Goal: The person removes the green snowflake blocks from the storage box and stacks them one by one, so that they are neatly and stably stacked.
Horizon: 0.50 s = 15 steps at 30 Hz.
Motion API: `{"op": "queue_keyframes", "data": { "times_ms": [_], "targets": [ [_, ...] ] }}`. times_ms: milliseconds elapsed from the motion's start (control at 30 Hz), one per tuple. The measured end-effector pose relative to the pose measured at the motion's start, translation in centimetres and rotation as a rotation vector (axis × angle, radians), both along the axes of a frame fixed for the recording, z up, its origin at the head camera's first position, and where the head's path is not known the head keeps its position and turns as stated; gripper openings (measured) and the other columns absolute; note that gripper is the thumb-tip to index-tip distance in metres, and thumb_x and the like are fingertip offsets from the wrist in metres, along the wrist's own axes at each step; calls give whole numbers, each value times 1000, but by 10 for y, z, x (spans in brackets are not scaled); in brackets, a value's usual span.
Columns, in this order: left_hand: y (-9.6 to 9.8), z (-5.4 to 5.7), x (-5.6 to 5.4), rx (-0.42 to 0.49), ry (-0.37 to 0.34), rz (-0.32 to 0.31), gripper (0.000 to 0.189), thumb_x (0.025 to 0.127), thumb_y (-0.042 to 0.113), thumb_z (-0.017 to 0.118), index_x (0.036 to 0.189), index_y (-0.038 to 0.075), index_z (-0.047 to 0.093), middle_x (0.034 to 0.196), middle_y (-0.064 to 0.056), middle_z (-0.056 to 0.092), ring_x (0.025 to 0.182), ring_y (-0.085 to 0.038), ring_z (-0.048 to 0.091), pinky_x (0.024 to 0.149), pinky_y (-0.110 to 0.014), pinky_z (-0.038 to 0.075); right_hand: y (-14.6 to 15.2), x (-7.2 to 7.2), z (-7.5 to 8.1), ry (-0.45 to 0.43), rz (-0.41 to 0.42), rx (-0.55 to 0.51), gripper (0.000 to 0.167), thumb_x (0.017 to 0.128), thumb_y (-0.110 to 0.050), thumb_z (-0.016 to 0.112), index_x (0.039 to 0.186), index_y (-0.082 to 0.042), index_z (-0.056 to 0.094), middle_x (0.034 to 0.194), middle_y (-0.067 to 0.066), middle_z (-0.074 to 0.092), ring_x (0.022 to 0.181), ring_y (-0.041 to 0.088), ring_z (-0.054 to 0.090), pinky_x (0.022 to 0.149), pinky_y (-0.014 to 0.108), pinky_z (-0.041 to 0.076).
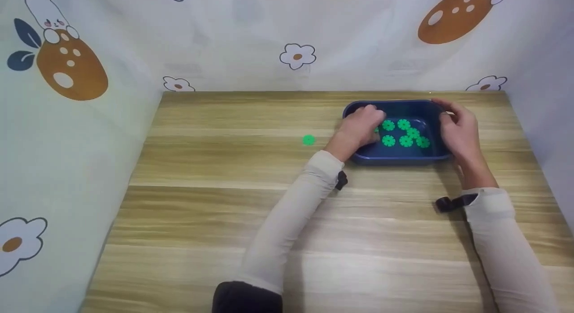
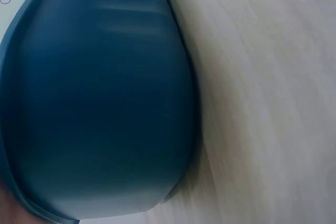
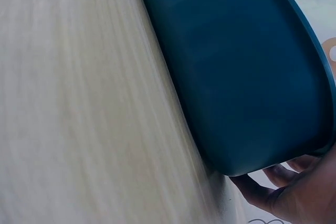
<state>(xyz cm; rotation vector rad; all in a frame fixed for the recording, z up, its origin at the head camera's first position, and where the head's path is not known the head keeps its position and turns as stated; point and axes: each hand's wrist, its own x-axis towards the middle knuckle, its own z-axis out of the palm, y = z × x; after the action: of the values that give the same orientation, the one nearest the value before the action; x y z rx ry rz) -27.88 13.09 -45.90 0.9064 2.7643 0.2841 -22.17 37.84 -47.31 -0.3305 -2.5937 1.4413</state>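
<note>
A dark blue plastic tray (image 1: 399, 159) stands on the table's far right part, with several green notched discs (image 1: 388, 141) lying on its bottom. My right hand (image 1: 462, 131) grips the tray's right end, the thumb over the rim. In the right wrist view, its fingers (image 3: 252, 190) lie against the outside near the base. Across the left rim reaches my left hand (image 1: 358, 127), its bent fingers down inside the tray beside another green disc. Those fingertips are hidden, so whether they pinch a disc is unclear. The left wrist view mostly shows the tray's outer wall (image 2: 105, 87).
One loose green disc (image 1: 308, 140) lies on the wooden table (image 1: 215, 205), left of the tray. A patterned cloth (image 1: 233, 44) hangs behind the table and along its left side. A pale wall (image 1: 545, 102) borders the right side.
</note>
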Motion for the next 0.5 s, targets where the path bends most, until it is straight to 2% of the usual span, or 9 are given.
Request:
{"op": "queue_keyframes", "data": {
  "times_ms": [133,267,500],
  "targets": [
    [0,0,0,-6,0,-18,28,101,23,75,127,17,70,129,-4,65,111,-18,63,92,-33,59,1,0,0,-6,1,-1,47,112,-19,40,155,-17,60,160,12,56,135,22,60,109,27,48],
    [-1,1,-1,10,12,-51,29,102,24,74,130,16,70,129,-5,66,112,-18,64,94,-31,59,1,0,1,6,-1,-1,47,112,-18,41,154,-16,61,159,12,57,134,21,61,104,22,47],
    [-4,1,-6,85,56,-114,32,99,21,71,130,12,72,126,-7,65,112,-19,62,95,-30,58,-1,1,2,16,-5,-5,46,112,-18,42,152,-16,63,157,11,60,126,14,63,98,17,46]
  ]
}}
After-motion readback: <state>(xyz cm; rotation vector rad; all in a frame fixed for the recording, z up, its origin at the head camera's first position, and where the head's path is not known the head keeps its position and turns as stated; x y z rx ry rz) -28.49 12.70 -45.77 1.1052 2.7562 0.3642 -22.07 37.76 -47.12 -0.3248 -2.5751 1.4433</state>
